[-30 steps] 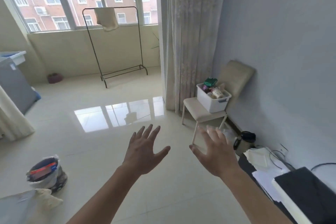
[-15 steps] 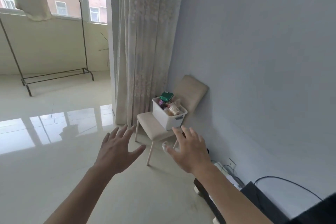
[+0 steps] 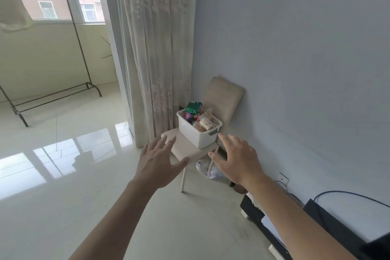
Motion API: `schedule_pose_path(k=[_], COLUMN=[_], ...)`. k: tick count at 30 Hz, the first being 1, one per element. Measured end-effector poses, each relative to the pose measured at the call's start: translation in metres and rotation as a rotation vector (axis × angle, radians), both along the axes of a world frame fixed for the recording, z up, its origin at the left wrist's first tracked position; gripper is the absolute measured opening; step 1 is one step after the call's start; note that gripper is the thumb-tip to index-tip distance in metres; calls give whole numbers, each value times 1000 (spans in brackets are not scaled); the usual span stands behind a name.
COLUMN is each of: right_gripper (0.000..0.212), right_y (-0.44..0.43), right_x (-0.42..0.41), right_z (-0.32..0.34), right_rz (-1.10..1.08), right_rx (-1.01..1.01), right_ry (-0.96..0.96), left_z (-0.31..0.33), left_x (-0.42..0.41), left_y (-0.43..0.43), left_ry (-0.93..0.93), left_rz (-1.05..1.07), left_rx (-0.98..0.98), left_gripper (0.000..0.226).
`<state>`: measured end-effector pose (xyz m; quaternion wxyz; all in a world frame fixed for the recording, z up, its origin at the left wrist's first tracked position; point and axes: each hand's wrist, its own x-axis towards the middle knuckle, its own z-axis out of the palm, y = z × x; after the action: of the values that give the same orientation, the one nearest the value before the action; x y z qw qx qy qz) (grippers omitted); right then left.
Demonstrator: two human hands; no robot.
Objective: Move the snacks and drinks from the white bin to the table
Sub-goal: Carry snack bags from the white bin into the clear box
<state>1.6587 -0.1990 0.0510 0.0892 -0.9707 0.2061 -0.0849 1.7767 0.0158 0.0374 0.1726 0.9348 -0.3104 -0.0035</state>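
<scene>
Left hand: left hand [image 3: 157, 164], lower centre of frame, fingers spread wide, holding nothing.
Right hand: right hand [image 3: 236, 159], just right of it, equally splayed and empty.
Bin: white bin [image 3: 197, 133], centre frame on beige chair [image 3: 185, 148], packed with snacks [image 3: 196, 116].
Beyond: curtain [image 3: 156, 48], upper centre.

white bin [image 3: 198, 139]: coloured white, with a grey clip [image 3: 213, 132] at its 4 o'clock.
green packet [image 3: 193, 106]: green, white-printed, seen at the bin's 12 o'clock.
chair [image 3: 223, 95]: upholstered in plain beige.
curtain [image 3: 156, 48]: cream, patterned with faint flowers.
wall [image 3: 295, 48]: painted pale blue-grey.
</scene>
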Motion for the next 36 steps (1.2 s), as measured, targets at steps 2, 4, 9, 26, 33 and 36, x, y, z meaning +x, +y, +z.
schedule_pose_path(k=[2,4,9,26,33,36], right_gripper=[93,90,77,75,79,86], right_y=[-8,-19,-58,-167,-175,-176], right_x=[15,33,92,295,365,400], right_z=[-7,-15,-34,-61,-76,-85], right_rz=[-16,-26,-52,-144,-183,-220], right_rx=[21,30,24,108,88,88], right_ry=[2,7,13,47,99,135], left_z=[-11,-20,-28,-30,-55,-59], left_x=[10,26,92,300,391,432], left_y=[-9,-17,-38,-150,-183,-195], left_ry=[14,34,26,47,47,57], left_rz=[-7,-12,-6,-37,-97,-145], left_rx=[2,11,44,64,66,79], left_gripper=[88,89,93,88,92,91])
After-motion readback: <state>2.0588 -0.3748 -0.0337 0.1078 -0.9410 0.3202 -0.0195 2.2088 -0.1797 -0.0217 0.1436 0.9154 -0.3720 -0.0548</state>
